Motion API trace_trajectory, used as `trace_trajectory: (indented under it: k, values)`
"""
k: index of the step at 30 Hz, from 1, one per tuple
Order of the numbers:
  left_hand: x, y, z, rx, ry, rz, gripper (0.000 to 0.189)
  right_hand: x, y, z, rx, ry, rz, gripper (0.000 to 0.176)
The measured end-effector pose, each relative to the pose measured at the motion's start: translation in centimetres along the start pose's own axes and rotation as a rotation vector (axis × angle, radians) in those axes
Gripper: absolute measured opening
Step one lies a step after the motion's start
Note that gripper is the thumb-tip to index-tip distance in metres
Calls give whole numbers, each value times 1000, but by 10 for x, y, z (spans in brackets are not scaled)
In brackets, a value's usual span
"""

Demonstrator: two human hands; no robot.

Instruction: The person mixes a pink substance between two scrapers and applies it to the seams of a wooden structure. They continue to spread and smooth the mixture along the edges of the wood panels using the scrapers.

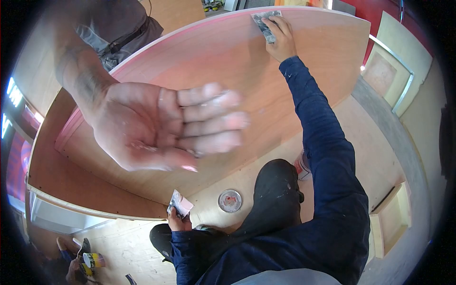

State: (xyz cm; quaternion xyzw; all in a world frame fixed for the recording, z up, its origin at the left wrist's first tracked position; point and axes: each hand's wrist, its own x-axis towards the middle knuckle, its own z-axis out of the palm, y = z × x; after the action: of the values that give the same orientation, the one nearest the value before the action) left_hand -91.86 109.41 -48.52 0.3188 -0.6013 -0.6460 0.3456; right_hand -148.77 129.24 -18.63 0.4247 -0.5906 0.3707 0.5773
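Note:
My right hand (281, 40), at the end of a dark blue sleeve, presses a grey-smeared flat piece (266, 26) against the upper edge of a curved wooden panel (285, 80). Low in the view, my left hand (179, 221) grips a small pinkish-white flat piece (182, 204) with dark smears, beside the panel's lower corner. Pink and whitish smears run along the panel's top. A co-worker's open hand (137, 118), palm up and smeared on the fingertips, reaches in from the upper left in front of the panel.
A round lid (230, 201) with reddish residue lies on the wooden floor near my knee. Behind my right forearm stands a partly hidden bucket (302, 166). Another person's hands (73, 273) are near a yellow-and-white tub (94, 260) at lower left. A wooden frame (392, 221) sits at right.

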Motion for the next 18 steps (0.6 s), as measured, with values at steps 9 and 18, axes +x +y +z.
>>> trace_trajectory:
  k: [9,18]
  values:
    - [1,-9,0,430,-52,338,28,-20,-1,5,4,-34,8,62]
    - [-5,0,4,244,-7,280,30,-15,-22,-40,103,-104,150,50]
